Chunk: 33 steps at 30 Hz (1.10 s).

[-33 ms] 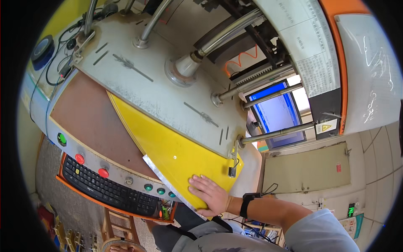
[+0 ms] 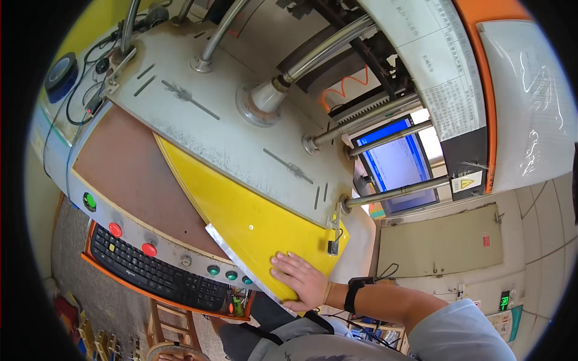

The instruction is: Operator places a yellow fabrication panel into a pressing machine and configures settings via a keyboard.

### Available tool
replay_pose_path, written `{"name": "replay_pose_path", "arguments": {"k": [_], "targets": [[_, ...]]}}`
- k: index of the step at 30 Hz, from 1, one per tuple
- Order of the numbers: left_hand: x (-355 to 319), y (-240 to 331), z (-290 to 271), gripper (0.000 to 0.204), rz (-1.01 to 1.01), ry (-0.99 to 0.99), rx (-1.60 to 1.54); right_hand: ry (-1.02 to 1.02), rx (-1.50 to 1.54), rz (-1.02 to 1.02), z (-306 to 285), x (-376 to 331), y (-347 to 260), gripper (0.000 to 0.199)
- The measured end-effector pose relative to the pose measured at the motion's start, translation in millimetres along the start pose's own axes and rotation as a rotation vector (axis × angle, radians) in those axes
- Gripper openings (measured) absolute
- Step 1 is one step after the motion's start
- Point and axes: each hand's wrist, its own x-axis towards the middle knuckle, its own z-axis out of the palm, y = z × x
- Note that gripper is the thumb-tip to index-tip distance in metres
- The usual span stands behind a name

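**Right hand (image 2: 299, 280) spread flat on a yellow board (image 2: 265, 240)**

Head view: the right hand lies palm down at 6 o'clock, its fingers reaching toward 10 o'clock and its thumb by the board's near edge. Its grip is wide, the fingers extended and not closed around anything. A black strap (image 2: 356, 293) circles the wrist. The left hand cannot be made out, so its grip cannot be told.

The yellow board runs from under the right hand toward 10 o'clock, over part of a brown worktop (image 2: 135, 171). A silver strip (image 2: 241, 259) lines its lower-left edge. Its upper edge passes out of sight beneath a big grey metal plate (image 2: 205, 138); whether the two touch is unclear. A small black box (image 2: 333, 246) hangs at the plate's corner, up from the hand at 1 o'clock.

At 8 o'clock, a black keyboard (image 2: 156, 271) sits below two red buttons (image 2: 149, 249). A lit monitor (image 2: 394, 165) stands at 3 o'clock, and a dark tape roll (image 2: 60, 91) rests at 10 o'clock.
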Motion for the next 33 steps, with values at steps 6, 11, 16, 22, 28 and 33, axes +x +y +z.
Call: {"name": "replay_pose_path", "arguments": {"k": [6,11,16,22,28,33], "targets": [[7.1,12.3,1.1,0.105,0.0,-0.035,0.024,0.002,0.022,0.002,1.8,-0.8,1.1,0.085],[6.1,8.0,-1.9,0.105,-0.013,-0.071,0.064,0.008,0.026,-0.001,0.8,-0.1,1.7,0.085],[11.6,8.4,-5.4,0.105,-0.031,-0.097,0.097,-0.005,0.021,0.005,-0.3,-1.2,2.3,0.085],[7.6,34.6,-0.7,0.105,-0.023,-0.156,0.109,-0.026,0.017,0.013,2.3,-2.9,1.4,0.085],[2.1,38.7,6.6,0.105,-0.019,-0.221,0.156,0.011,0.03,0.01,2.0,-1.3,-0.1,0.083],[0.5,15.6,3.8,0.105,-0.01,-0.274,0.242,0.015,0.029,0.011,2.5,-1.3,2.5,0.083]]}}
